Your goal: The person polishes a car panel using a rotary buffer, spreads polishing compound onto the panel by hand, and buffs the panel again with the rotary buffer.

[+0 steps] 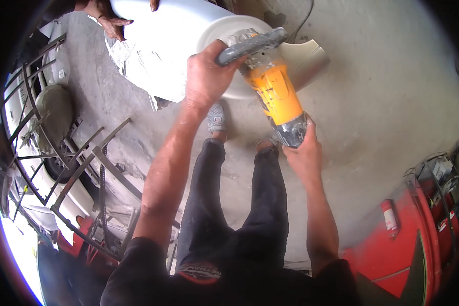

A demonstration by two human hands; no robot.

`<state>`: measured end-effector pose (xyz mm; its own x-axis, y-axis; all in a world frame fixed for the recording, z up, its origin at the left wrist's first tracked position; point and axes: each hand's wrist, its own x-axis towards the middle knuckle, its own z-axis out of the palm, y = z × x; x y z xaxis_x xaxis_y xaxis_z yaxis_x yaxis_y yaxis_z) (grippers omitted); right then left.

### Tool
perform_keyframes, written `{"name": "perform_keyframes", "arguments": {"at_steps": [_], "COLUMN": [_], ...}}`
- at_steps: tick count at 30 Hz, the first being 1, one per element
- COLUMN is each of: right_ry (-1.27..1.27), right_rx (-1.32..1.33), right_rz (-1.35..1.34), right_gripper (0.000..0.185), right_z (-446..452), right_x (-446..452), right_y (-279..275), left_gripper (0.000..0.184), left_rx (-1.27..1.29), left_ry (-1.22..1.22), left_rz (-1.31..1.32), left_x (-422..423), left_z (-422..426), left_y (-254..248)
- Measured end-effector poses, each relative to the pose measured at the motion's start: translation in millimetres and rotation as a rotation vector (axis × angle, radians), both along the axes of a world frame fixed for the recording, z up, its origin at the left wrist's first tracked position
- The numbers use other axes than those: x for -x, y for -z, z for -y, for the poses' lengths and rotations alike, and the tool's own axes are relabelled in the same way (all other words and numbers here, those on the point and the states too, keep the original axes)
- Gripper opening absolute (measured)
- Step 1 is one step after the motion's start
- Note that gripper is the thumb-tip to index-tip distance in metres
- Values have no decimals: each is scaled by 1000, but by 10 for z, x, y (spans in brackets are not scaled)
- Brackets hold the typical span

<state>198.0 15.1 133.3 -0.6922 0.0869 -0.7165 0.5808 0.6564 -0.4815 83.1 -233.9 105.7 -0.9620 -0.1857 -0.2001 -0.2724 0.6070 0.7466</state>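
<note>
A yellow and black power polisher (275, 94) slants across the upper middle of the head view. My left hand (209, 74) is closed around its grey front handle (252, 47). At the lower end, my right hand (305, 155) grips the black rear part of the body. Under the tool head is a broad round white disc, apparently its pad (214, 38), lying over a smooth white panel (163, 25). Crumpled white sheeting (137, 69) hangs at the panel's near left edge. The far side of the pad is hidden by the tool head.
Another person's hand (112, 23) is at the panel's left end. Metal frames (99, 150) stand at left, before a pale vehicle. At lower right are a red panel (377, 255), a red canister (389, 217) and a cluttered red cart (441, 199). A cord (305, 23) runs behind the tool.
</note>
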Motion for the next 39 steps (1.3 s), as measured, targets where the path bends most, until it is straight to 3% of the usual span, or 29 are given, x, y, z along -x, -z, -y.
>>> {"name": "perform_keyframes", "arguments": {"at_steps": [4, 8, 11, 19, 31, 35, 39], "right_ry": [-91, -105, 39, 54, -25, -72, -177], "right_rx": [18, -58, -76, 33, 266, 338, 335], "right_rz": [-60, -156, 144, 193, 307, 321, 356], "right_gripper": [80, 76, 77, 79, 70, 68, 69], "right_z": [418, 270, 33, -518, -686, -473, -365], "right_x": [228, -2, -147, 50, 1640, 2144, 2464], "right_y": [40, -99, -372, -564, -340, -239, -100], "left_gripper": [28, 29, 29, 22, 24, 29, 22], "left_rx": [44, -11, -61, -72, 145, 327, 315], "left_ry": [-26, 64, 158, 212, 141, 106, 69], "left_rz": [93, 75, 87, 166, 304, 165, 94], "left_x": [172, 15, -94, 210, 1451, 1798, 1998], "left_z": [446, 357, 49, -577, -543, -227, 7], "left_y": [-82, -30, -94, -231, -373, -168, -176]}}
